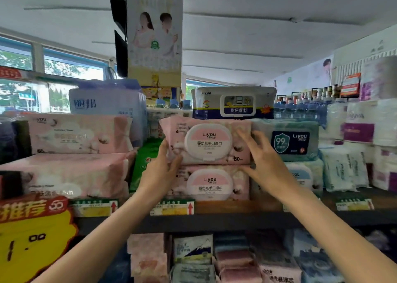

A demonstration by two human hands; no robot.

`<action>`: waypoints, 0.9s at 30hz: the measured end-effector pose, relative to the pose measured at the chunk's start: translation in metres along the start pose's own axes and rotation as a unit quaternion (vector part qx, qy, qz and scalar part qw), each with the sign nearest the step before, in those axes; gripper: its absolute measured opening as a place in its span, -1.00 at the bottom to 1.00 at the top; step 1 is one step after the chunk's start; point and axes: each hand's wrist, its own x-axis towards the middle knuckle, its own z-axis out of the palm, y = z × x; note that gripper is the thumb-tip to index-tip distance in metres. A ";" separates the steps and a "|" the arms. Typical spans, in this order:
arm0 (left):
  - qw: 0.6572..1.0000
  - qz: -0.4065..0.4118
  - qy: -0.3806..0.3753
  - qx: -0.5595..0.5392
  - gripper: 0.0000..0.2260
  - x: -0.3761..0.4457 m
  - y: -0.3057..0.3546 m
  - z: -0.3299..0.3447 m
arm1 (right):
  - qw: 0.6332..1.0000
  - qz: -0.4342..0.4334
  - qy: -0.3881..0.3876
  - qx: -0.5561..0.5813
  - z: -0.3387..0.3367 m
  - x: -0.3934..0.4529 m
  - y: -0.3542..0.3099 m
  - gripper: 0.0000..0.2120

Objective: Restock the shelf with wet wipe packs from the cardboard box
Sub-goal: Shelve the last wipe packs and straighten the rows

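A pink wet wipe pack (206,141) sits atop an identical pack (209,182) on the shelf (236,219), gripped at its ends by my left hand (160,171) and right hand (265,159), beside a teal pack (290,140).

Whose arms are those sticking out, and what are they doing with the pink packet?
The camera sits on a person's head, so you see their own two arms reaching forward. The left hand and right hand hold a pink wet wipe pack by its ends, setting it on top of a matching pink pack on the shop shelf. Beside it on the right is a green pack, and a blue and white pack stands behind.
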 end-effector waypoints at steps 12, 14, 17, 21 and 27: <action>0.988 0.036 -0.108 0.107 -0.40 0.142 0.104 -0.026 | 0.996 0.072 0.045 0.016 -0.057 0.142 0.041 -0.48; 0.987 0.035 -0.119 0.103 -0.39 0.166 0.105 -0.017 | 0.992 0.126 0.001 0.032 -0.051 0.165 0.068 -0.41; 0.983 0.036 -0.126 0.127 -0.34 0.195 0.103 -0.006 | 0.980 0.191 -0.025 0.049 -0.048 0.186 0.107 -0.34; 0.972 -0.001 -0.172 0.157 -0.26 0.219 0.096 0.009 | 0.964 0.200 -0.067 0.164 -0.040 0.201 0.137 -0.28; 0.952 -0.067 -0.253 0.158 -0.14 0.234 0.081 0.015 | 0.970 0.173 -0.036 0.165 -0.024 0.211 0.138 -0.42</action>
